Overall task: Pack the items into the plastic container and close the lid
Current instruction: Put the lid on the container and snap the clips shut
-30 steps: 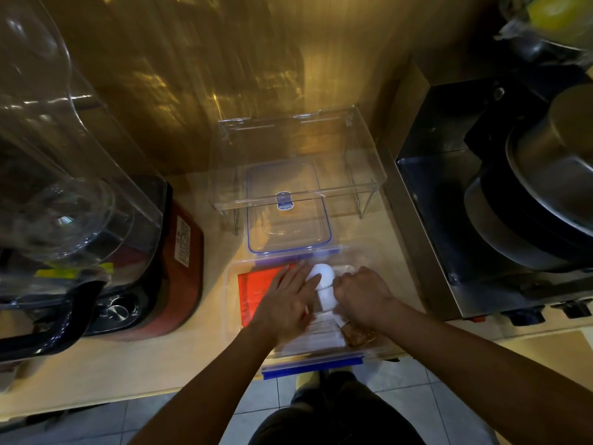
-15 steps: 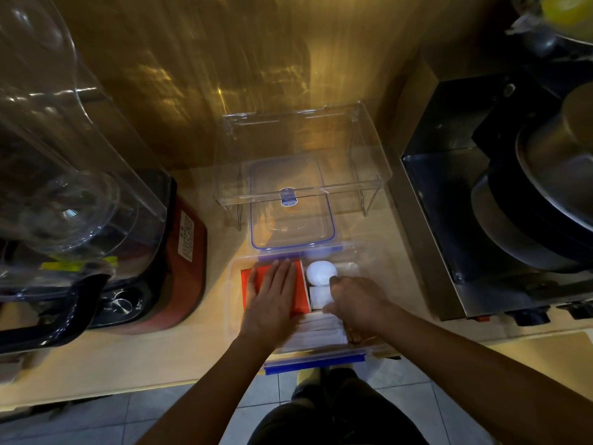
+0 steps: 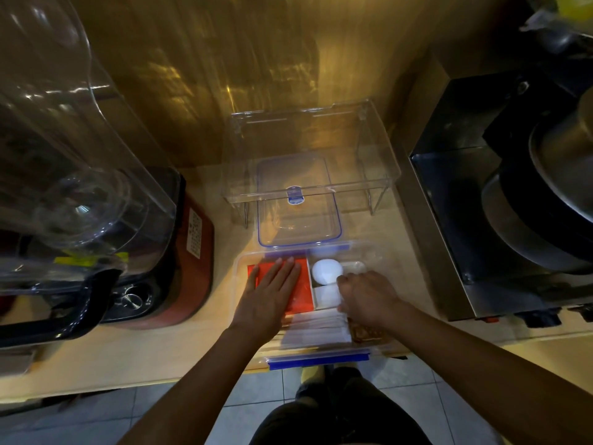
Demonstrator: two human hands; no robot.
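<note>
A clear plastic container [image 3: 239, 268] with blue clips stands at the counter's front edge, its top open. Inside lie a red box [image 3: 305, 292] on the left, a white egg-shaped item [image 3: 325, 271] at the back, a white block [image 3: 325, 295] below it, white packets [image 3: 316, 329] at the front and a brown item [image 3: 364, 332] at the front right. My left hand [image 3: 272, 293] rests flat on the red box, fingers apart. My right hand [image 3: 365, 297] is curled shut beside the white block; what it grips is hidden. The blue-rimmed lid [image 3: 298, 220] lies behind the container.
A clear acrylic shelf [image 3: 378, 155] stands over the lid at the back. A blender with a red and black base [image 3: 192, 252] is at the left. A steel unit [image 3: 449, 252] holding large pots stands at the right. The tiled floor shows below the counter edge.
My left hand has moved left, off the white egg-shaped item, and now lies flat on the red box. My right hand has stayed curled by the white block.
</note>
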